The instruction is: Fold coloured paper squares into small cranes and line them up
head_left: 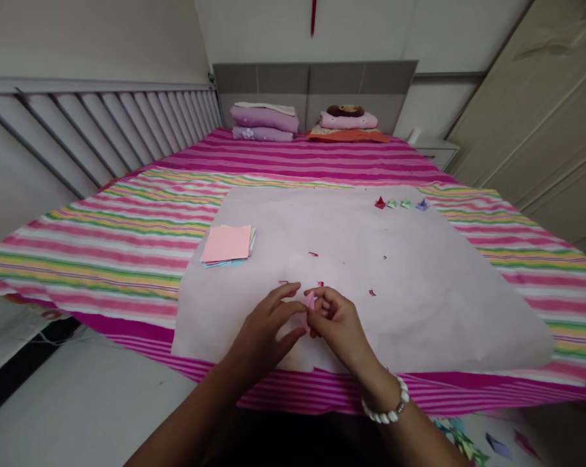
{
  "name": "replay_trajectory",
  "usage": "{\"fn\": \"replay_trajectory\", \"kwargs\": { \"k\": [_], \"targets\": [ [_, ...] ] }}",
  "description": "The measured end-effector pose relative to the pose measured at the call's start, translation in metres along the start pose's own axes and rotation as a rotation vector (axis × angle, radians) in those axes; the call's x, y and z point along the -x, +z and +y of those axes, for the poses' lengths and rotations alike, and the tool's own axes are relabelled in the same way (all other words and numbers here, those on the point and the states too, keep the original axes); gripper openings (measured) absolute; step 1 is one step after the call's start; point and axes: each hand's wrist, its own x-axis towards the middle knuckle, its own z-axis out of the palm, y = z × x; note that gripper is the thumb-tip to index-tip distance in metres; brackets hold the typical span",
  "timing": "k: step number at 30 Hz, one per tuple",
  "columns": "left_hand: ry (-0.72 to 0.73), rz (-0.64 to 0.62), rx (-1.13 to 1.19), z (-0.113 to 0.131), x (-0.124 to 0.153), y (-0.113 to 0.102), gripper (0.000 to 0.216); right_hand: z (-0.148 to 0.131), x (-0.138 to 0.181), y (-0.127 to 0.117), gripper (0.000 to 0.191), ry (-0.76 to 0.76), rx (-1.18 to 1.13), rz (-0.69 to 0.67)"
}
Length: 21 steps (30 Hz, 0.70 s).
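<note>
Good pinching: I am needing soft fingers here, I think, because hard squeezing could be crumpling the thin tip. One hand should be holding firm while the other is pressing the edges flat and even.
Right hand [336,319]: from far away, I am pinching the small pink paper [311,301] between thumb and fingers.
Left hand [272,318]: I am curving it around the other side, pointer and thumb apart; whether its fingertips are touching, I cannot tell.
Pink paper's place: it is sitting between my two hands, over the near part of the white sheet [429,305].
Pink paper's look: it is showing pale folded sides and a sharp tip pointing up; fingers are hiding some of it.
White sheet's load: it is holding a paper stack [227,243] at left, red scraps [372,292] near the hands, and four little folded shapes [392,203] at far right.
</note>
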Motion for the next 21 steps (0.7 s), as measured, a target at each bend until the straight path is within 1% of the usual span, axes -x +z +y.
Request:
{"fn": "replay_trajectory", "kwargs": {
  "k": [3,7,10,13,15,17,21],
  "targets": [
    [-0.006,-0.064,0.013,0.002,-0.002,-0.001,0.026,0.001,0.001,0.001,0.025,-0.037,0.062,0.008],
    [-0.066,-0.087,0.014,0.002,-0.002,-0.002,0.022,-0.002,0.005,0.002,0.033,-0.085,0.178,0.044],
    [-0.053,-0.105,0.023,0.002,-0.004,-0.003,0.014,-0.006,0.007,0.002,0.032,-0.097,0.204,0.034],
    [-0.039,-0.126,0.083,0.004,-0.006,-0.003,0.013,-0.007,0.007,0.001,0.029,-0.101,0.191,0.017],
    [-0.053,-0.091,0.149,0.005,-0.007,-0.004,0.013,-0.007,0.007,0.000,0.027,-0.091,0.145,-0.011],
    [-0.090,-0.031,0.232,0.005,-0.007,-0.005,0.010,-0.007,0.007,-0.002,0.026,-0.084,0.108,-0.023],
    [-0.194,0.076,0.378,0.007,-0.008,-0.008,0.008,-0.010,0.009,-0.007,0.024,-0.133,0.137,-0.053]
  ]
}}
